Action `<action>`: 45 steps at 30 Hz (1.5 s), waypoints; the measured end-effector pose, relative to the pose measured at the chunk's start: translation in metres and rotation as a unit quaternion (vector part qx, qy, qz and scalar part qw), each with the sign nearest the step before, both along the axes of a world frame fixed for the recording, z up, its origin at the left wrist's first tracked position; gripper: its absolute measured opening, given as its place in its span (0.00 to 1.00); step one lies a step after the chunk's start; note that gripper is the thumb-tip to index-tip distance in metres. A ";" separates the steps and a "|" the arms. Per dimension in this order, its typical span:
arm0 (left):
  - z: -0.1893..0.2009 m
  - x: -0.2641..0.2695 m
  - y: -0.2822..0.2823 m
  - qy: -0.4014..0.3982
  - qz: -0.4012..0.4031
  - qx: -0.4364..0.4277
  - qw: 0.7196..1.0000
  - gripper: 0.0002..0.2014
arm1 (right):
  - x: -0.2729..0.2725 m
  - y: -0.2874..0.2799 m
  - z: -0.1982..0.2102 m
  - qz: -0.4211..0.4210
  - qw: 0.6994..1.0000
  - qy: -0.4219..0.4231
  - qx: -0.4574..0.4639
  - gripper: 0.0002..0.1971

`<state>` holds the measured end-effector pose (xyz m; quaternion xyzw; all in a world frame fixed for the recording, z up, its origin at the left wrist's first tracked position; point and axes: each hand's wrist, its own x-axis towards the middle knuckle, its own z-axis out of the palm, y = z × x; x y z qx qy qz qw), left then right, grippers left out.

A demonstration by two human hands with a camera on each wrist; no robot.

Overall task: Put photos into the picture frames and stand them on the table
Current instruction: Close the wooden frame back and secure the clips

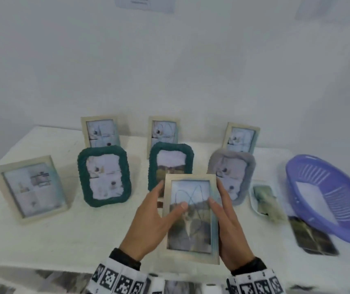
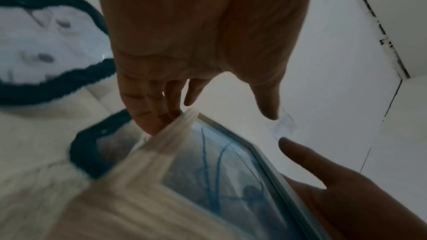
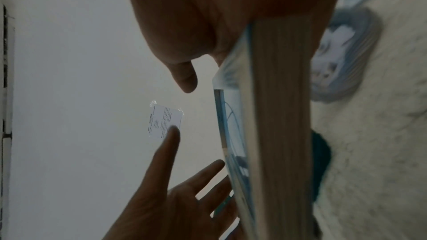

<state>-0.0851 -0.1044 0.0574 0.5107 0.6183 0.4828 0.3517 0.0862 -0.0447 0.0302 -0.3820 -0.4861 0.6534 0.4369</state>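
White table (image 1: 63, 236): both hands, left (image 1: 148, 221) and right (image 1: 231, 228), grip a pale frame (image 1: 191, 217), hiding its edges.

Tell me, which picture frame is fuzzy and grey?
The grey frame, in the middle row on the right, next to the purple basket. Its neighbours in that row are dark green; the other frames are pale wood.
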 end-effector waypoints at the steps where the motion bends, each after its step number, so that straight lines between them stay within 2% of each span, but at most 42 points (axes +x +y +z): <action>1: -0.002 0.016 0.000 -0.019 -0.023 -0.004 1.000 0.26 | 0.011 -0.002 -0.005 0.003 1.000 0.004 -0.011 0.31; 4: -0.007 0.053 0.003 -0.060 -0.057 -0.019 0.996 0.27 | 0.038 -0.008 -0.012 0.018 0.999 0.018 -0.041 0.24; 7: -0.015 0.077 0.008 -0.104 -0.052 -0.037 0.993 0.30 | 0.057 -0.013 -0.007 0.050 0.993 0.031 -0.100 0.19; 8: -0.018 0.083 0.009 -0.114 -0.048 -0.051 0.991 0.34 | 0.063 -0.015 -0.007 0.053 0.992 0.032 -0.111 0.20; 11: -0.029 0.094 0.011 -0.129 -0.042 -0.105 0.985 0.56 | 0.075 -0.014 -0.013 0.023 0.995 0.020 -0.091 0.17; 12: -0.030 0.097 0.011 -0.141 -0.045 -0.109 0.983 0.58 | 0.077 -0.013 -0.017 0.006 0.997 0.003 -0.082 0.15; 14: -0.031 0.102 0.012 -0.170 -0.059 -0.101 0.978 0.55 | 0.080 -0.010 -0.025 -0.013 0.997 -0.038 -0.069 0.12; 16: -0.034 0.108 0.013 -0.219 -0.063 -0.082 0.970 0.48 | 0.082 -0.008 -0.030 -0.017 0.995 -0.073 -0.065 0.10; 20: -0.041 0.115 0.014 -0.302 -0.053 -0.059 0.950 0.40 | 0.088 -0.007 -0.030 -0.004 0.993 -0.100 -0.054 0.11; 24: -0.051 0.111 0.013 -0.321 -0.009 -0.047 0.946 0.33 | 0.105 -0.002 -0.041 -0.043 0.988 -0.137 -0.054 0.06; 27: -0.060 0.106 0.008 -0.312 0.032 -0.039 0.949 0.18 | 0.118 0.001 -0.052 -0.083 0.981 -0.173 -0.033 0.04; 29: -0.068 0.105 0.006 -0.295 0.061 -0.042 0.953 0.10 | 0.125 0.002 -0.058 -0.102 0.974 -0.200 -0.015 0.02; 31: -0.077 0.107 0.005 -0.250 0.081 -0.056 0.963 0.08 | 0.129 0.003 -0.065 -0.110 0.964 -0.242 0.011 0.00; 35: -0.102 0.107 0.007 -0.124 0.121 -0.081 0.982 0.09 | 0.132 0.004 -0.082 -0.105 0.925 -0.360 0.065 0.09; 37: -0.116 0.105 0.008 -0.032 0.132 -0.079 0.988 0.09 | 0.129 0.005 -0.089 -0.098 0.909 -0.393 0.096 0.12; 40: -0.128 0.104 0.010 0.089 0.123 -0.073 0.986 0.10 | 0.127 0.006 -0.100 -0.074 0.900 -0.412 0.123 0.14; 45: -0.139 0.103 0.011 0.171 0.078 -0.088 0.978 0.10 | 0.127 0.005 -0.108 -0.015 0.862 -0.484 0.149 0.12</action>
